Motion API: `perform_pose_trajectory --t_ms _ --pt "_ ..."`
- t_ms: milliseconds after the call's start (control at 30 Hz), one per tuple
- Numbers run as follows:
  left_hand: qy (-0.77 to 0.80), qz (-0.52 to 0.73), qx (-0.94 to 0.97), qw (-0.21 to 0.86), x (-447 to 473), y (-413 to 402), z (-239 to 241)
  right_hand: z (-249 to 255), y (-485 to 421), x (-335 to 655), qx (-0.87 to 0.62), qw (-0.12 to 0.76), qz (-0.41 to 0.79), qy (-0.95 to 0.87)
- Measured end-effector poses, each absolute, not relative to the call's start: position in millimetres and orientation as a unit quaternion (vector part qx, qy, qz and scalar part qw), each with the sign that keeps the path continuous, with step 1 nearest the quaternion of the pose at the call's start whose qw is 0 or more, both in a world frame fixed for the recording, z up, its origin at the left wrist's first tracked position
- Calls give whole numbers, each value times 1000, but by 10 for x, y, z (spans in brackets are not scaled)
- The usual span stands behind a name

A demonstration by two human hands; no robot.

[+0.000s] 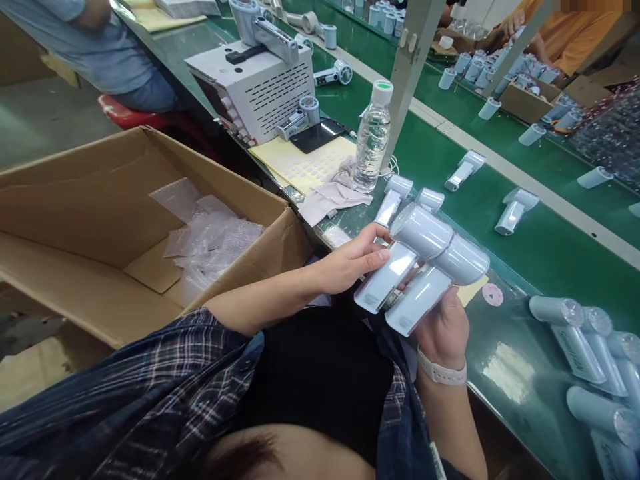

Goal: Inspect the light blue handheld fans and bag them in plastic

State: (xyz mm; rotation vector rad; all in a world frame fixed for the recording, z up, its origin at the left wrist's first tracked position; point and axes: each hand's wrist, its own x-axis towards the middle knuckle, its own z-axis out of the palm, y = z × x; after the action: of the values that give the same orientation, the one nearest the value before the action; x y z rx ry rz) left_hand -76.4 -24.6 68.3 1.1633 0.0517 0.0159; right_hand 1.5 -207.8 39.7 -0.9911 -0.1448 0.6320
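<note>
Two pale grey-blue handheld fans, shaped like small hair dryers, are held side by side in front of my chest, their heads touching. My left hand [353,261] has thumb and fingers closed on the left fan [423,232] near the top of its handle. Gripping the right fan [463,259] from behind and below is my right hand [447,328], a pale band on its wrist; most of its fingers are hidden behind the handle. Just beyond them, two similar fans [395,199] lie on the green bench, one partly covered by the held pair.
Left stands an open cardboard box [65,220] with clear plastic sleeves [215,233]. A water bottle [373,137], cloth [333,193] and white metal device [260,80] sit ahead. Several fans [580,353] lie right. A metal post [413,67] rises ahead; co-workers sit beyond.
</note>
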Motion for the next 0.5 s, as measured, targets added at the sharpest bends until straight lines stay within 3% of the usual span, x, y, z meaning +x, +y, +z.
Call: perform_pose_trajectory --t_ms 500 --pt "33 -49 436 898 -665 -210 593 606 -1986 19 -421 809 384 -142"
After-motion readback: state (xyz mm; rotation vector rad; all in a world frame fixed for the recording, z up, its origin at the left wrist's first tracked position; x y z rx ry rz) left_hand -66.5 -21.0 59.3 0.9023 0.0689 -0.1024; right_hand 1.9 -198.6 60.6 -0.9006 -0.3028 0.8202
